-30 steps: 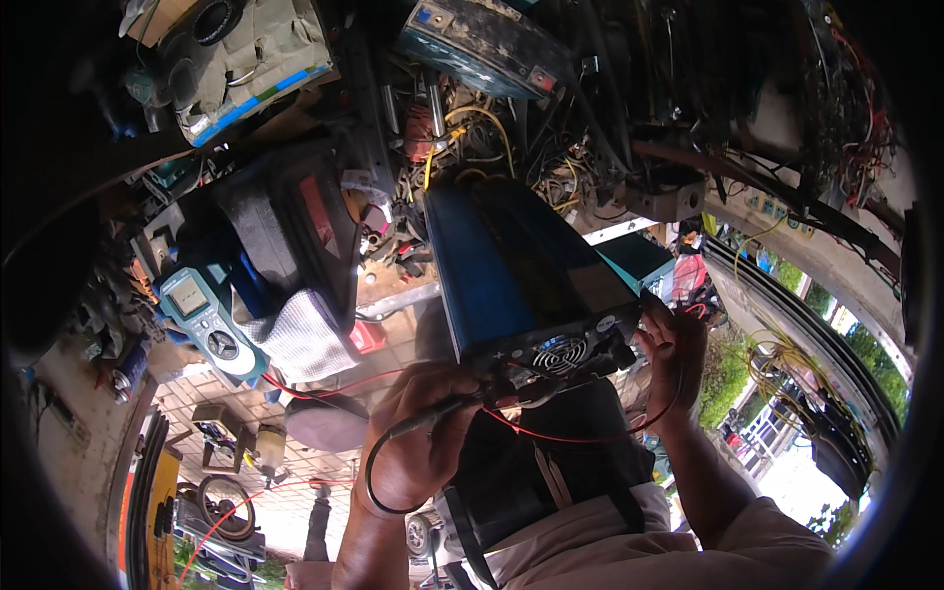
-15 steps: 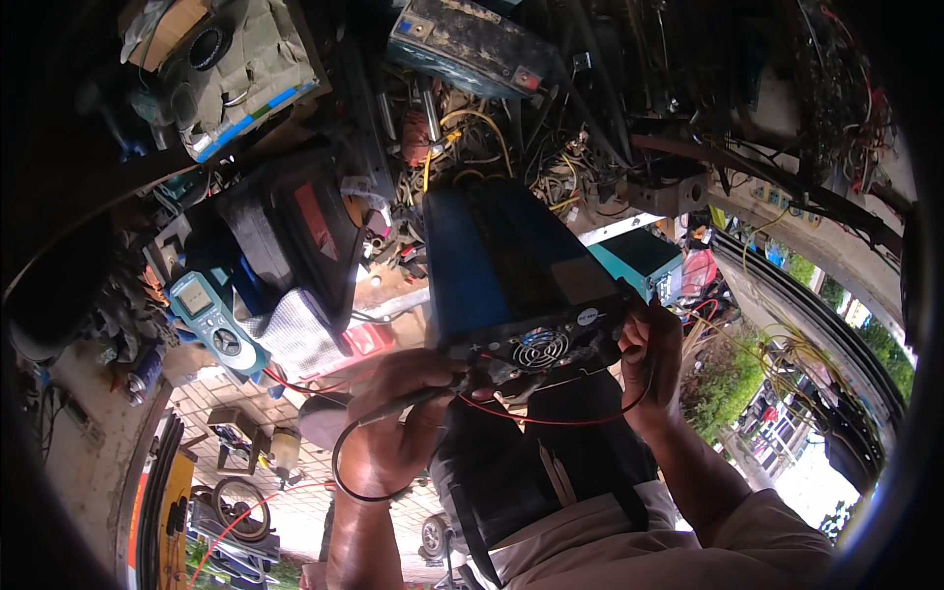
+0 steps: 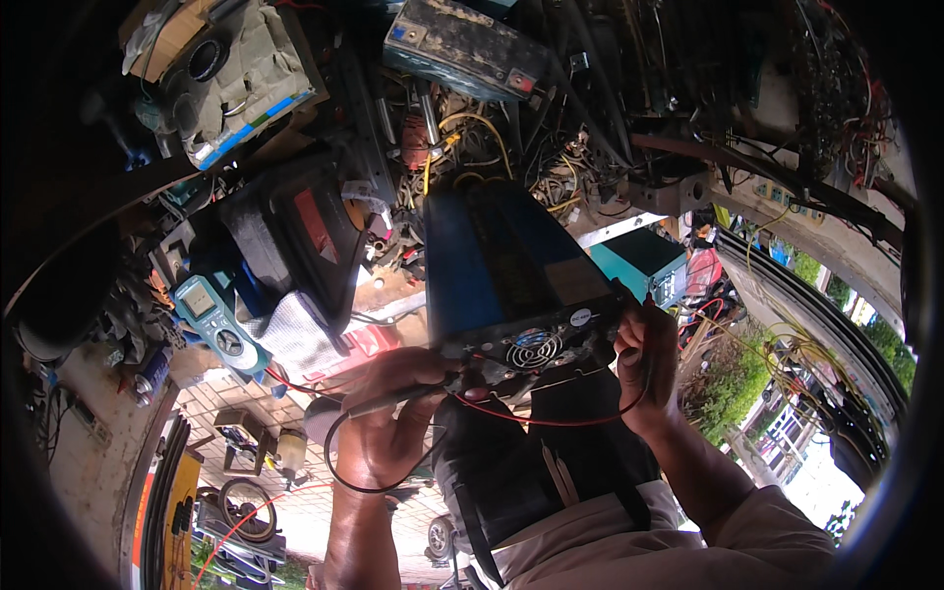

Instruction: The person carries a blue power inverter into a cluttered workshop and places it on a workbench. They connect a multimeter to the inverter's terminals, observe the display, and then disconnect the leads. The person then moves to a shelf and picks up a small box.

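Observation:
A blue and black power inverter (image 3: 482, 261), its fan grille and terminals facing me, is tilted above the bench edge. My left hand (image 3: 393, 388) is closed around a black test probe (image 3: 379, 398) at the inverter's lower left corner, beside its terminals. Its black lead loops below the wrist. At the right corner, my right hand (image 3: 649, 364) pinches a red test probe (image 3: 648, 320) held roughly upright. A red lead (image 3: 536, 423) sags between the two hands. Further left lies a teal multimeter (image 3: 218, 320), from which a red lead runs toward my left hand. The probe tips are hard to make out.
Beside the multimeter stand a black case (image 3: 295, 231) and a pale cloth (image 3: 293, 329). A teal box (image 3: 644, 264) sits behind my right hand. Tangled wires and a dirty battery (image 3: 467, 49) crowd the back. A cardboard box (image 3: 241, 88) is at the far left.
My right hand has shifted slightly down from the inverter's corner, and the red probe in it shows more upright. The left hand has barely moved; its black lead loop swung slightly.

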`<state>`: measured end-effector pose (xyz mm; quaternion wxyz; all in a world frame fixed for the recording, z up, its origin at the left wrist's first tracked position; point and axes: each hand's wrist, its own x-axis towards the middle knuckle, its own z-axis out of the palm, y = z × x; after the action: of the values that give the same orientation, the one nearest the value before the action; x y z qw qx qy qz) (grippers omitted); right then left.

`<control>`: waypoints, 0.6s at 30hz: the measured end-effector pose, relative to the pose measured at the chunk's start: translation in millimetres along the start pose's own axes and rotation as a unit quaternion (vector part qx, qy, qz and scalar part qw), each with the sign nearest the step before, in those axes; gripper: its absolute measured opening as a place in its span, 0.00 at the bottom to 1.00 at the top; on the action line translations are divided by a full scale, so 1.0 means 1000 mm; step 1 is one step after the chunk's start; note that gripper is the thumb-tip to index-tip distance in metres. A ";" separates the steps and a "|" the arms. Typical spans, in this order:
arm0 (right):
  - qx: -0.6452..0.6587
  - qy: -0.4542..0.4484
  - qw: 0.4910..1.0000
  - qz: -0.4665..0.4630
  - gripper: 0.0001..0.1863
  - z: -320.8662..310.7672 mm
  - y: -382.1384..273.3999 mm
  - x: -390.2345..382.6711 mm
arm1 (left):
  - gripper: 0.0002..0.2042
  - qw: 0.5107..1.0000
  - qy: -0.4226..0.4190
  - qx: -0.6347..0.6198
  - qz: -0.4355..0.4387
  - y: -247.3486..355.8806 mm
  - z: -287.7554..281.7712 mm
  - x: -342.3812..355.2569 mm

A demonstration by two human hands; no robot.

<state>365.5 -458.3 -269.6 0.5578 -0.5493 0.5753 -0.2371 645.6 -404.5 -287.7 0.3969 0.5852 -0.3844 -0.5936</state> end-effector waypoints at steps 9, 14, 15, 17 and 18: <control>-0.036 0.020 0.997 0.061 0.33 0.002 -0.007 -0.001 | 0.06 0.998 0.043 -0.005 0.054 -0.007 0.012 -0.007; 0.082 0.063 0.992 0.068 0.40 0.011 -0.006 -0.004 | 0.06 0.996 0.043 0.032 0.068 -0.008 0.011 -0.010; 0.105 0.064 0.990 0.065 0.42 0.012 -0.004 -0.006 | 0.06 0.994 0.051 0.052 0.085 -0.010 0.011 -0.011; 0.114 0.046 0.989 0.079 0.43 0.004 -0.008 -0.011 | 0.06 0.993 0.067 0.056 0.076 -0.012 0.013 -0.015; 0.107 0.051 0.990 0.079 0.43 0.003 -0.010 -0.011 | 0.06 0.993 0.066 0.066 0.066 -0.011 0.013 -0.016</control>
<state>369.6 -449.9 -257.1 0.6002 -0.4269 0.6157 -0.2801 632.6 -385.6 -291.7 0.4206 0.6213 -0.4332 -0.4994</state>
